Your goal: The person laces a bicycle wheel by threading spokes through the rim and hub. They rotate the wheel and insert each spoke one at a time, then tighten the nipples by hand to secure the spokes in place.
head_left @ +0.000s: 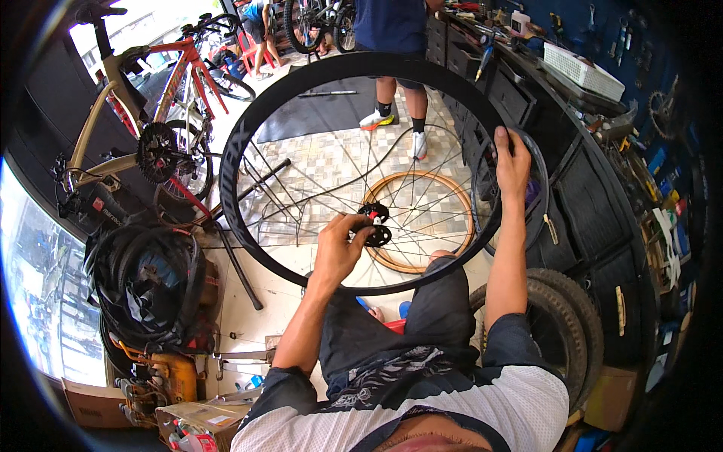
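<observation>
A black spoked bicycle wheel rim [291, 81] is held up over my lap. My right hand [512, 162] grips the rim at its right side. At the centre, my left hand [341, 245] has its fingers closed on the black hub [379, 235], where a small red piece shows; exactly what the fingertips pinch is partly hidden. A tan tyre [395, 178] lies on the floor behind the spokes, and a thin black hose or cable [316, 192] runs across the tiles.
Bikes [105, 158] stand at left above bundled black tyres [143, 286]. A co-worker [392, 22] stands on a dark mat [309, 124]; another person [260, 34] is farther back. A tool bench [527, 56] and spare tyres [572, 316] line the right. Boxes [196, 422] sit lower left.
</observation>
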Motion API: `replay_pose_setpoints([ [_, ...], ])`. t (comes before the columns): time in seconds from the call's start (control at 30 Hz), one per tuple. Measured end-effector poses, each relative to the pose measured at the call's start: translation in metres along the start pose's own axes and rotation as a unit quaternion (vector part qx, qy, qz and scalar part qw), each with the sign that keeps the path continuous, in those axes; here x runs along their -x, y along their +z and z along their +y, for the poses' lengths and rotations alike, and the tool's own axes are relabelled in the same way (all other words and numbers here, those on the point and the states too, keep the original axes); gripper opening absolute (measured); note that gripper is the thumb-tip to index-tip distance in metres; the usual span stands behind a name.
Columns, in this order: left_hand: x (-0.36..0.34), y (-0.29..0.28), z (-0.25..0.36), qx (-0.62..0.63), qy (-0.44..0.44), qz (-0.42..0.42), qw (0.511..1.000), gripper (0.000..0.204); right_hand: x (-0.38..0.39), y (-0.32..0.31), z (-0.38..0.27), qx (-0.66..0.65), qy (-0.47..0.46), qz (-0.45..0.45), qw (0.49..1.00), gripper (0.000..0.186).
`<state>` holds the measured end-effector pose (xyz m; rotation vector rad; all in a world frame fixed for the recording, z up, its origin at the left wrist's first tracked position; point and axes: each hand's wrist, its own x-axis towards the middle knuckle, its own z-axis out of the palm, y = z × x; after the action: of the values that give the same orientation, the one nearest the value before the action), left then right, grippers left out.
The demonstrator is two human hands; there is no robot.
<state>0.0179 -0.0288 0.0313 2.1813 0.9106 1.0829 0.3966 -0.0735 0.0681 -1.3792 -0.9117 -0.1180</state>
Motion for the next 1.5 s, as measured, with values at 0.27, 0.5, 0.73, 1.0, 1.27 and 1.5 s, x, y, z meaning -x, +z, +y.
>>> replay_pose_setpoints([
  [0.27, 0.017, -0.010, 0.027, -0.191, 0.096, 0.098, 0.972, 0.026, -0.018, 0.022, 0.004, 0.010, 0.003, -0.030, 1.000, 0.063],
  [0.5, 0.002, -0.013, 0.033, -0.299, 0.162, 0.123, 0.932, 0.031, -0.014, 0.014, 0.003, -0.027, 0.012, -0.046, 0.999, 0.062],
  [0.73, -0.004, 0.008, 0.010, -0.315, 0.200, -0.031, 0.927, 0.028, -0.004, 0.023, -0.022, 0.140, -0.126, 0.082, 0.979, 0.048],
  [1.0, -0.011, 0.007, 0.008, -0.307, 0.204, -0.020, 0.929, 0.023, 0.099, 0.107, -0.118, -0.010, -0.172, -0.179, 0.969, 0.026],
  [1.27, -0.009, 0.010, 0.003, -0.260, 0.203, -0.001, 0.944, 0.017, 0.117, 0.161, -0.116, 0.064, -0.151, -0.221, 0.961, 0.023],
  [1.5, -0.008, 0.013, 0.008, -0.257, 0.207, -0.007, 0.944, 0.020, 0.111, 0.155, -0.107, -0.093, -0.037, -0.280, 0.955, 0.019],
])
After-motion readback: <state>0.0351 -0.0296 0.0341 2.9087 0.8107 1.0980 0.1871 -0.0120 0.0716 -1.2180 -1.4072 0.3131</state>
